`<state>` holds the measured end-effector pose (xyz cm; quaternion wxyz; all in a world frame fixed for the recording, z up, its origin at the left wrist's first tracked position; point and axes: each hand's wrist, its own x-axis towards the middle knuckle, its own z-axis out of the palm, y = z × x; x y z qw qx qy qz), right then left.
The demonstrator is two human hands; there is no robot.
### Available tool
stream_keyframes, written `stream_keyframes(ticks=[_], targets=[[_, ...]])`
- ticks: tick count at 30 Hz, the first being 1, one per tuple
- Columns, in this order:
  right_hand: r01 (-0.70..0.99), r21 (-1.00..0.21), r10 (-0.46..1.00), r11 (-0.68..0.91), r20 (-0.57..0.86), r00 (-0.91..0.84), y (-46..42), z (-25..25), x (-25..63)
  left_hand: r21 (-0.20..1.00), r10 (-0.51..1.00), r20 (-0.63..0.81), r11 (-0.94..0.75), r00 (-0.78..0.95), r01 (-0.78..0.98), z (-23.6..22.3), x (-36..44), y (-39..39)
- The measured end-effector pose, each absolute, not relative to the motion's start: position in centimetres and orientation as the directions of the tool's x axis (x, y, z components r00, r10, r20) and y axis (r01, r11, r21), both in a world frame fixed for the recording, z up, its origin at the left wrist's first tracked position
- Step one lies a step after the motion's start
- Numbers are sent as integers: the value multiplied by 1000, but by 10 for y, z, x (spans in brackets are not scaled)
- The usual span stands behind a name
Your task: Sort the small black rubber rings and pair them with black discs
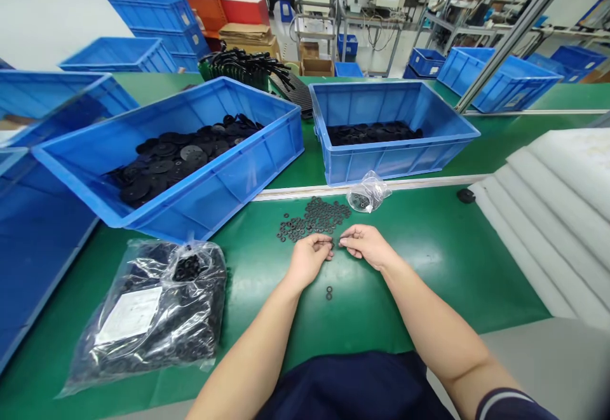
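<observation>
My left hand and my right hand rest on the green table, fingertips almost meeting at the near edge of a pile of small black rubber rings. Both hands have their fingers curled into a pinch; what they pinch is too small to make out. Two loose rings lie on the table just below the hands. A small clear bag with a few rings sits beyond the pile.
A large plastic bag of black rings lies at the left front. Two blue bins hold black discs. White foam sheets are stacked at the right. More blue crates and machinery stand behind.
</observation>
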<state>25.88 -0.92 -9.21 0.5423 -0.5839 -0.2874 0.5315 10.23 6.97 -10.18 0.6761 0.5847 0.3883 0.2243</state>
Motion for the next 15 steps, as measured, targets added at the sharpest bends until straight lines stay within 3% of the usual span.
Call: stream_keyframes(ticks=[4,10,15], targets=[[-162,-954,921,-254,-289,260,-9,-89,249,963,772,-246,264,585,56,-101,105,68],[-110,-967,918,-228,-251,307,-7,-91,240,962,776,-235,272,586,27,-98,104,64],[30,-982,923,-185,-163,347,-9,-97,240,955,763,-241,298,600,5,-98,105,59]])
